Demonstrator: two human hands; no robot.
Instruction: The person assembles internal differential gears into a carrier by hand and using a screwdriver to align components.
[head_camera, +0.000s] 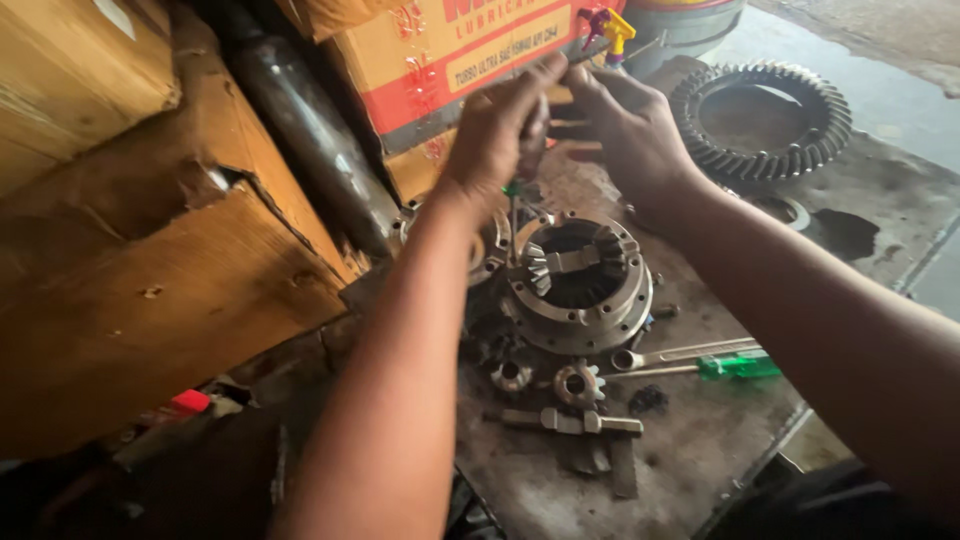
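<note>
item: our left hand (497, 130), raised above the tabletop (700, 440), fingers curled together and pinching the top of a thin tool with a green handle (513, 200) that hangs straight down toward the differential case (578, 280). whether the tool's tip touches the case we cannot tell.

item: our right hand (625, 125), just right of the left, fingers bent and closed on a small part between the two hands; the part is blurred and we cannot tell what it is. the fingertips of both hands meet or nearly meet.

item: differential case, round grey metal, open on top, with small bevel gears and a cross shaft visible inside. it sits in the middle of the tabletop, directly beneath both hands.

item: two loose small gears (578, 383), near side of the case, lying flat side by side.

item: short metal shaft (570, 422), nearer still, lying across.

item: ring spanner (680, 353) and green-handled screwdriver (735, 367), right of the small gears, lying almost parallel and just beside each other.

item: large ring gear (815, 150), far right, flat on the tabletop, well apart from the case.

item: red and yellow carton (470, 60), far side, behind the hands.

item: brown cardboard boxes (150, 300), left, with a dark metal tube (310, 130) leaning between them and the carton.
</note>
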